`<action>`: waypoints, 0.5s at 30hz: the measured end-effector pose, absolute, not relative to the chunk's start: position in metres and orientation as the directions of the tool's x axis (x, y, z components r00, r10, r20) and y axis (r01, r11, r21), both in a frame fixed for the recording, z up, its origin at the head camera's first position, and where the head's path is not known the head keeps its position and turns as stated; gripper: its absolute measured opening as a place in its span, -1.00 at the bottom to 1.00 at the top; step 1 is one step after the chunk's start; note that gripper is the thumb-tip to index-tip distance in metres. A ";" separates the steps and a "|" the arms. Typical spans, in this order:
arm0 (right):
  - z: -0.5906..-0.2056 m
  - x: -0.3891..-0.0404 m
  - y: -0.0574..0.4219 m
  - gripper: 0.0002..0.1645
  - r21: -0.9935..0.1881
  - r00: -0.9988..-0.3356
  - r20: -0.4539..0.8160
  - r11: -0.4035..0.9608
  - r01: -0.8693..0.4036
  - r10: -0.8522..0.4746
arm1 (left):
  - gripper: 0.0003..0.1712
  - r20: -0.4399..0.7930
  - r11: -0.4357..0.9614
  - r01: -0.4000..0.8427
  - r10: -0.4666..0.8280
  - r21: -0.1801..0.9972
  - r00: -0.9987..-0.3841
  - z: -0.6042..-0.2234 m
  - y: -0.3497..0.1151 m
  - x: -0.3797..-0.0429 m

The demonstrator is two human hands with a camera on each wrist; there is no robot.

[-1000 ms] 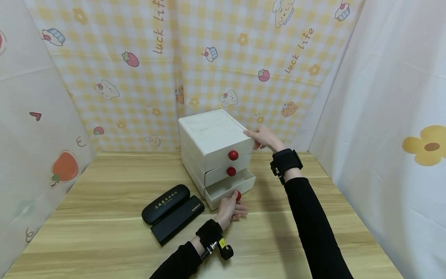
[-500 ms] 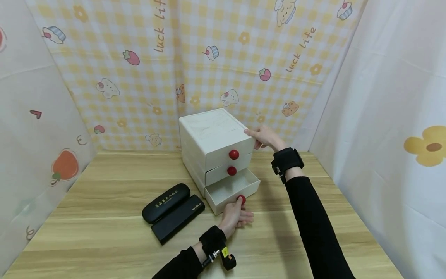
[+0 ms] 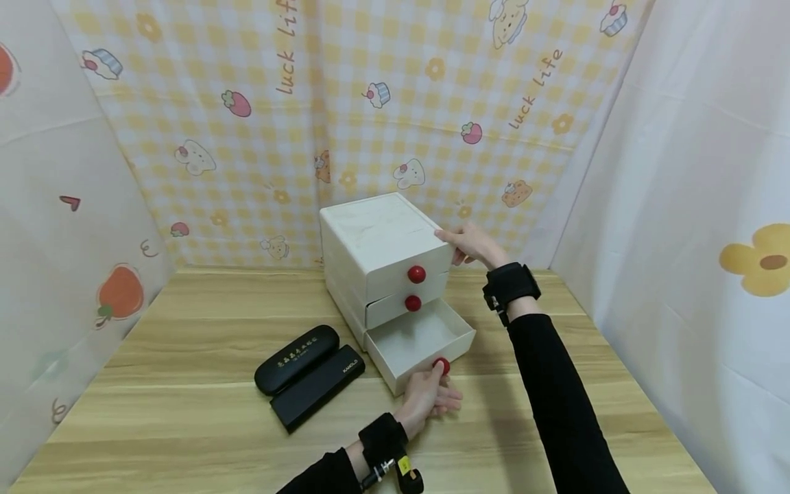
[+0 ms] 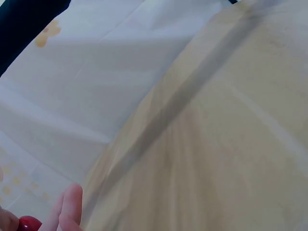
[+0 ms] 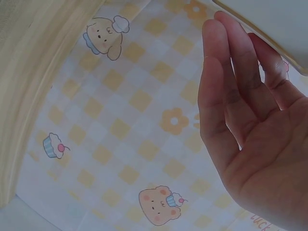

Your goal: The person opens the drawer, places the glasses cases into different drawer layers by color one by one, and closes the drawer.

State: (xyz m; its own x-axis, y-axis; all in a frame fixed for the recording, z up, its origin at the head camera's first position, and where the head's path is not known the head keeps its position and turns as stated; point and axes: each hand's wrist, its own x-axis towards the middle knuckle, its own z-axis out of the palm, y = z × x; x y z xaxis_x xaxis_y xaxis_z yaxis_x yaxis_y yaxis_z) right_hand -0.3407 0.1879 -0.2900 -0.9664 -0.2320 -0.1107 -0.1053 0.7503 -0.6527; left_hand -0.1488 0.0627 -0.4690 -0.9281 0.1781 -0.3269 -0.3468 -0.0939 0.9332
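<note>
A small white drawer cabinet [image 3: 379,230] with red knobs stands on the wooden table. Its bottom drawer [image 3: 461,348] is pulled well out, and its inside shows bare. My left hand [image 3: 422,399] pinches the bottom drawer's red knob [image 3: 441,366] between thumb and fingers, the other fingers stretched out to the right. That knob [image 4: 29,223] also shows at the corner of the left wrist view. My right hand [image 3: 474,245] rests at the cabinet's upper right edge, thumb on top. In the right wrist view, its fingers [image 5: 243,62] lie loosely extended by the cabinet's side.
Left of the cabinet lie a rounded black glasses case [image 3: 297,359] with gold lettering and a flat black case [image 3: 317,390] marked KAMOLD. A yellow checked curtain [image 3: 247,158] hangs behind the table, with white curtains [image 3: 685,178] at both sides.
The bottom drawer has slid further out toward the front right, with my left hand moving along on its knob. My right hand has stayed at the cabinet's edge.
</note>
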 end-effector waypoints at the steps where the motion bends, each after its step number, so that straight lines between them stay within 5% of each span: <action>1: -0.290 -0.341 0.188 -0.33 -0.653 -0.967 -0.110 0.750 -0.105 -0.231 | -0.47 -0.325 -0.093 -0.346 0.186 0.934 -0.927 -0.470 0.065 -0.146; 15: -0.289 -0.341 0.188 -0.32 -0.653 -0.965 -0.116 0.751 -0.103 -0.234 | -0.49 -0.358 -0.102 -0.388 0.229 0.916 -0.905 -0.471 0.078 -0.126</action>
